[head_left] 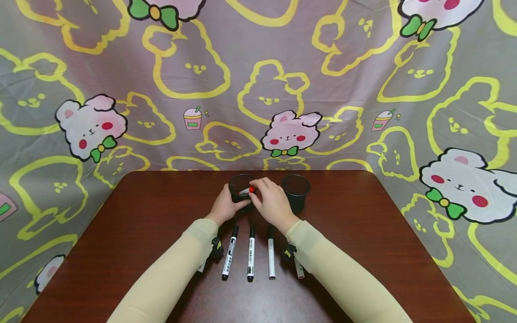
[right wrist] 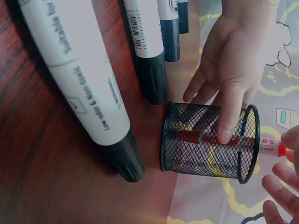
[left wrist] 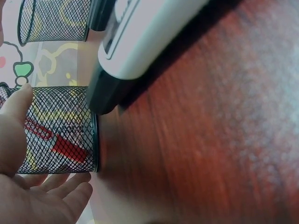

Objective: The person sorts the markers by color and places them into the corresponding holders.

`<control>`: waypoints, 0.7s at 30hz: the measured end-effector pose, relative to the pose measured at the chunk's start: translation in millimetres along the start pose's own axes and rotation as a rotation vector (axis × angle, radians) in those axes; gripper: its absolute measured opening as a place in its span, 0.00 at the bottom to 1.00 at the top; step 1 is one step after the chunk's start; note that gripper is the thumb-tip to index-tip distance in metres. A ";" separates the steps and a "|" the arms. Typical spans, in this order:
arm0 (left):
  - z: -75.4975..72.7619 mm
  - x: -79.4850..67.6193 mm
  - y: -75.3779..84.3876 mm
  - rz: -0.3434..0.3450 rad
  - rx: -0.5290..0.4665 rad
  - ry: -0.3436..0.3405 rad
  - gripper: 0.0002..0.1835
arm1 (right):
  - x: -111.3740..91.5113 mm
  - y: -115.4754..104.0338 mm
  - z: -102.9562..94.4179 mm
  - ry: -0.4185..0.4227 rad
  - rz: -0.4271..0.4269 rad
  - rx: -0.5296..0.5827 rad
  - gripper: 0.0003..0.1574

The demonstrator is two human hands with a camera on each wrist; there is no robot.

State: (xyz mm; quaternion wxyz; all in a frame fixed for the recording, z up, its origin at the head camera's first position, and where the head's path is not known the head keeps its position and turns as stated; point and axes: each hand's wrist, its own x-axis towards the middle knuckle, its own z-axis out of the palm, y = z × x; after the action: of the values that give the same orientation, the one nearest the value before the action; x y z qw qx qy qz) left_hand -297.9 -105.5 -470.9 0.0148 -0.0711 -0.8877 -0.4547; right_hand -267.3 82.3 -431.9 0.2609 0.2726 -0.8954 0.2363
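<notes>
A black mesh pen cup [head_left: 238, 181] stands toward the back of the table, gripped around its side by my left hand [head_left: 223, 206]. In the right wrist view, the left thumb lies along the mesh. Over the cup's rim, my right hand [head_left: 275, 202] pinches the red end of a white marker [right wrist: 267, 146] between thumb and fingers. The marker's lower part is inside the cup, and its red cap [left wrist: 70, 149] shows through the mesh near the bottom in the left wrist view.
A second black mesh pen cup [head_left: 298, 202] stands just right of the first. Several white markers lie in a row nearer the front: black-capped ones [head_left: 229, 255] [head_left: 251, 256], another [head_left: 271, 258], and one partly under the right forearm [head_left: 300, 270]. A patterned curtain [head_left: 347, 89] hangs behind the table.
</notes>
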 end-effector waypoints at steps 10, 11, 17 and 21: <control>-0.6 -1.6 2.1 -0.027 -0.006 -0.009 0.42 | -6.1 -0.8 -13.3 -0.009 0.050 0.016 0.21; -0.4 -1.5 1.9 -0.023 -0.003 -0.006 0.42 | -7.0 -0.9 -14.9 -0.008 0.054 0.020 0.21; 0.5 -1.1 1.5 -0.008 -0.001 0.012 0.42 | -14.2 2.8 -22.1 -0.011 0.074 0.018 0.22; 0.8 -0.8 0.5 -0.018 0.000 0.008 0.42 | -18.8 5.7 -26.6 -0.011 0.079 0.010 0.21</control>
State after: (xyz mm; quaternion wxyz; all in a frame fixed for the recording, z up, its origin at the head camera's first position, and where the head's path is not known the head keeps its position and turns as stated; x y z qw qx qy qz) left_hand -297.0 -104.7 -471.1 0.0145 -0.0611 -0.8883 -0.4550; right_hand -248.3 108.3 -424.7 0.2453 0.2397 -0.9056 0.2494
